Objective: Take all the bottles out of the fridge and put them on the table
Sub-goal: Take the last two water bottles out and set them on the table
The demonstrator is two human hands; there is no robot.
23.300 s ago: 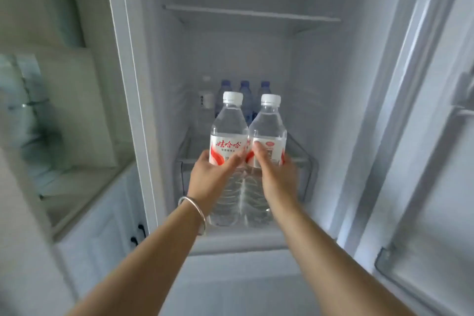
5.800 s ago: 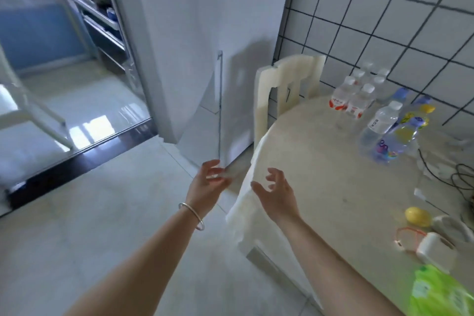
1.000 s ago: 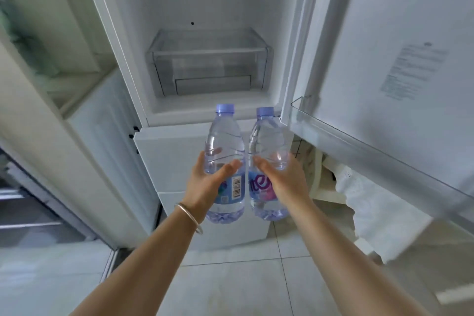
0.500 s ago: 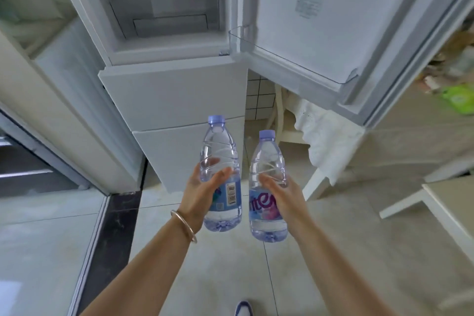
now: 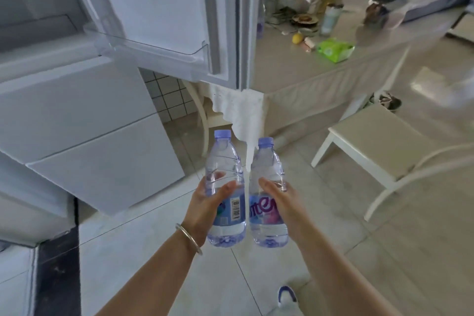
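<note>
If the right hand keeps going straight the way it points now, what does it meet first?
Probably the hanging white tablecloth at the table's corner, just past the open fridge door. The right hand carries a bottle; depth is unclear.

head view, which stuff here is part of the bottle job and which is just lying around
Part of the job:
- left bottle, gripped by the left hand
- right bottle, gripped by the right hand
- fridge, door open
- table

Just lying about:
- green packet
- yellow lemon-like thing
- white stool
</note>
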